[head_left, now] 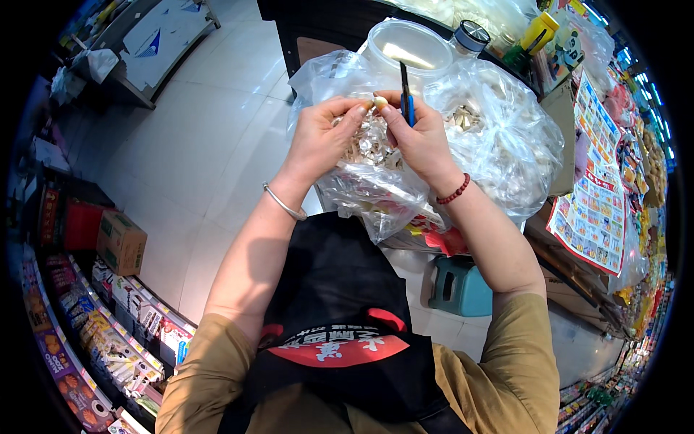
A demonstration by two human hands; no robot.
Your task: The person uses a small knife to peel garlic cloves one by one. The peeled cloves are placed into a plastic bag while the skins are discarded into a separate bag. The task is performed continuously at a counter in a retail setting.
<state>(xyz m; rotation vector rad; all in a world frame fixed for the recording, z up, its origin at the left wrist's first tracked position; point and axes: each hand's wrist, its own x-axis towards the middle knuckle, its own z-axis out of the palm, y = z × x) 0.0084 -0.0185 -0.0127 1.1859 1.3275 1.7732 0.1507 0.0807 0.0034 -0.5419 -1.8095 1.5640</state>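
A small pale garlic clove [380,103] is pinched between the fingertips of both hands. My left hand [329,134] grips its left side with thumb and forefinger. My right hand [421,139] holds the other side, and a blue utility knife [407,105] rests in its fingers, dark blade pointing up and away. Below them is an opened clear plastic bag [379,189] with papery garlic skins [370,145] inside. To the right sits a second, fuller clear bag [513,148] with pale pieces in it. Behind the hands stands a round clear plastic tub [410,45] with pale contents.
A lidded jar [471,35] and a yellow bottle [538,32] stand beyond the bags. A printed flyer [594,188] hangs at right. Under the table's edge is a teal stool [463,286]. Packed shelves and a cardboard box [121,242] are at left.
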